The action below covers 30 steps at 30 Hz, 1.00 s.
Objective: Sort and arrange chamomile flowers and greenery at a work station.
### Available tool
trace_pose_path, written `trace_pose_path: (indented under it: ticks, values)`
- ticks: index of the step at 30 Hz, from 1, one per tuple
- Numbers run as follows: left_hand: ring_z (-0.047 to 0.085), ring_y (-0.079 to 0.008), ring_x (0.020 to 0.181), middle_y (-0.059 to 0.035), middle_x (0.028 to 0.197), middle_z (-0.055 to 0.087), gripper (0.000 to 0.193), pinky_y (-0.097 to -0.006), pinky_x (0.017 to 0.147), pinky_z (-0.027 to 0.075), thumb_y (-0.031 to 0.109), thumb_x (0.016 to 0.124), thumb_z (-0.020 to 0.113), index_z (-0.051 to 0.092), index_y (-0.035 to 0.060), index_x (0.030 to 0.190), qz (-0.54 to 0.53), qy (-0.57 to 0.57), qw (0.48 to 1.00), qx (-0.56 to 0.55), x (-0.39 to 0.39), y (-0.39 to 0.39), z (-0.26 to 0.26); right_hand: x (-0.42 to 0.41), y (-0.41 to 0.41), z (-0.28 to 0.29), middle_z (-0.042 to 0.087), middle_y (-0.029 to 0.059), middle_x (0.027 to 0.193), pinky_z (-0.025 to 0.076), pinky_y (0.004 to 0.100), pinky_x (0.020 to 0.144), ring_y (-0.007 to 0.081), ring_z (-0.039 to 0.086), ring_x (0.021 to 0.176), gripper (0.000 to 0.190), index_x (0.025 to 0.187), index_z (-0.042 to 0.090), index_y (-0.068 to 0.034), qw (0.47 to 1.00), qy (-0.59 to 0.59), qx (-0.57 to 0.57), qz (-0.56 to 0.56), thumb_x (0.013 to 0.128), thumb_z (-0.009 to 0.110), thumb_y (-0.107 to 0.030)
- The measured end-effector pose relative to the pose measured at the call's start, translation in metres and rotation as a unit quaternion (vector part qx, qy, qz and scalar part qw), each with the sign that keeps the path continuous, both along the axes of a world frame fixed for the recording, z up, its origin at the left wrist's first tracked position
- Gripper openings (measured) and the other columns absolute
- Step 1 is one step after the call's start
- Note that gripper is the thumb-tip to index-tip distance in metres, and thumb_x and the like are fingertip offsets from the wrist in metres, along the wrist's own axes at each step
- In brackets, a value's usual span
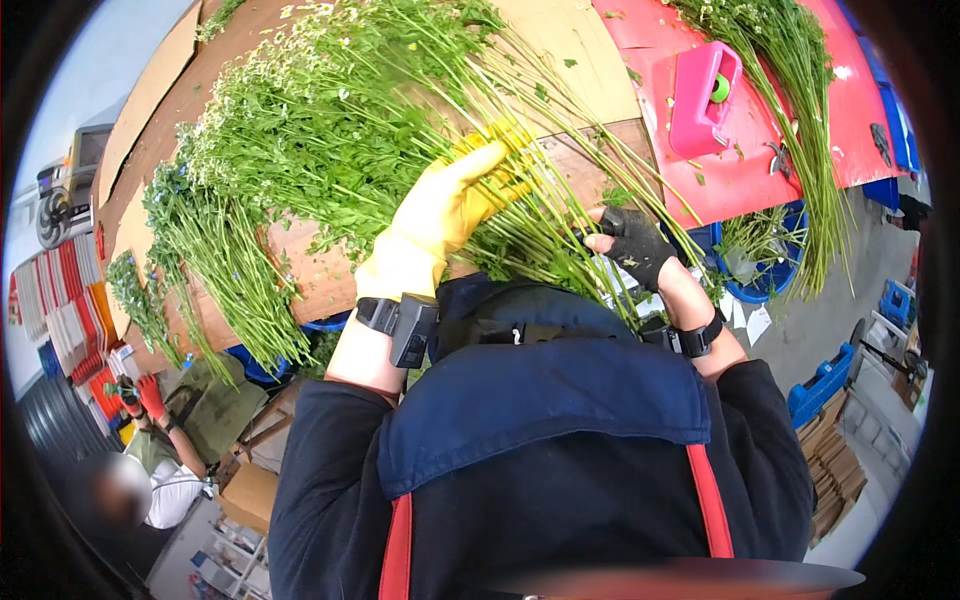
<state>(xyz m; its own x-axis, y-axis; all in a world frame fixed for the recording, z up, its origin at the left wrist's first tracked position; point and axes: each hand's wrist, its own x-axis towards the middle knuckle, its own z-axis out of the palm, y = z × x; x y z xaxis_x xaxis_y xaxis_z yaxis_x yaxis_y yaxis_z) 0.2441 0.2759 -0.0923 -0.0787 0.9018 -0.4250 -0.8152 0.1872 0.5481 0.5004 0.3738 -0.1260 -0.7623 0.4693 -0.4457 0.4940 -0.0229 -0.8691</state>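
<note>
A large bunch of white daisy-like flowers [322,112] with leafy green stems lies on the table before me, heads at the far left. My left hand [457,195], in a yellow rubber glove, is closed around part of its stems [517,161], thumb on top. My right hand [634,244] wears a black glove with bare fingertips. Its thumb and finger pinch at the lower stems [577,255], near my waist; a small dark thing there is too hidden to name. Some stems [622,161] lie loose beyond both hands.
Blue-flowered stems [225,262] overhang the table at left. A pink tape dispenser [686,112], pruning shears [780,159] and another bunch [802,127] lie on the red sheet [750,187]. Below stands a blue bin [796,247] of cuttings. A person in red gloves [152,396] works at lower left.
</note>
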Motion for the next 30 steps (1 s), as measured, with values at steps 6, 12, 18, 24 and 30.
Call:
trace_pose_path:
  ticks: [6, 12, 18, 24, 30]
  values:
    - [0.055, -0.0295, 0.120, -0.0151, 0.134, 0.055, 0.048, -0.0444, 0.102, 0.045, 0.029, 0.099, 0.053, 0.047, 0.0011, 0.137, 0.013, 0.003, 0.999, -0.038, 0.001, 0.000, 0.006, -0.012, -0.020, 0.007, 0.062, 0.0224, 0.087, 0.050, 0.0440, 0.074, 0.0395, 0.063, 0.084, 0.029, 0.106, 0.062, 0.002, 0.952, 0.075, 0.271, 0.124, 0.083, 0.064, -0.016]
    - [0.058, -0.0283, 0.116, -0.0145, 0.131, 0.056, 0.048, -0.0418, 0.101, 0.047, 0.029, 0.097, 0.057, 0.049, 0.0019, 0.136, -0.002, 0.035, 0.998, -0.051, -0.006, 0.000, -0.010, -0.025, 0.020, 0.004, 0.063, 0.0165, 0.082, 0.049, 0.0433, 0.072, 0.0346, 0.063, 0.082, 0.031, 0.087, 0.067, -0.002, 0.963, 0.083, 0.238, 0.094, 0.081, 0.069, -0.032]
    - [0.057, -0.0294, 0.117, -0.0156, 0.131, 0.055, 0.050, -0.0426, 0.102, 0.046, 0.029, 0.098, 0.056, 0.046, 0.0001, 0.138, 0.001, 0.026, 0.999, -0.039, -0.006, 0.000, -0.017, -0.046, 0.060, -0.038, 0.061, 0.0145, 0.081, 0.047, 0.0456, 0.069, 0.0343, 0.059, 0.078, 0.022, 0.082, 0.066, -0.008, 0.833, -0.017, 0.551, 0.056, 0.078, 0.064, -0.030]
    - [0.057, -0.0301, 0.117, -0.0173, 0.135, 0.053, 0.049, -0.0425, 0.102, 0.046, 0.026, 0.098, 0.054, 0.044, 0.0000, 0.139, -0.005, 0.018, 0.999, -0.030, -0.009, 0.001, -0.011, -0.050, 0.057, -0.028, 0.060, 0.0149, 0.076, 0.046, 0.0473, 0.068, 0.0358, 0.057, 0.075, 0.020, 0.078, 0.064, -0.008, 0.865, 0.014, 0.501, 0.028, 0.078, 0.064, -0.028]
    - [0.061, -0.0226, 0.107, -0.0121, 0.128, 0.060, 0.045, -0.0371, 0.095, 0.049, 0.026, 0.098, 0.054, 0.050, 0.0019, 0.136, 0.016, 0.035, 0.998, -0.047, -0.007, 0.002, -0.004, -0.045, 0.017, -0.009, 0.058, 0.0144, 0.076, 0.047, 0.0436, 0.071, 0.0346, 0.059, 0.076, 0.025, 0.079, 0.063, -0.006, 0.918, 0.077, 0.356, 0.156, 0.084, 0.065, -0.030]
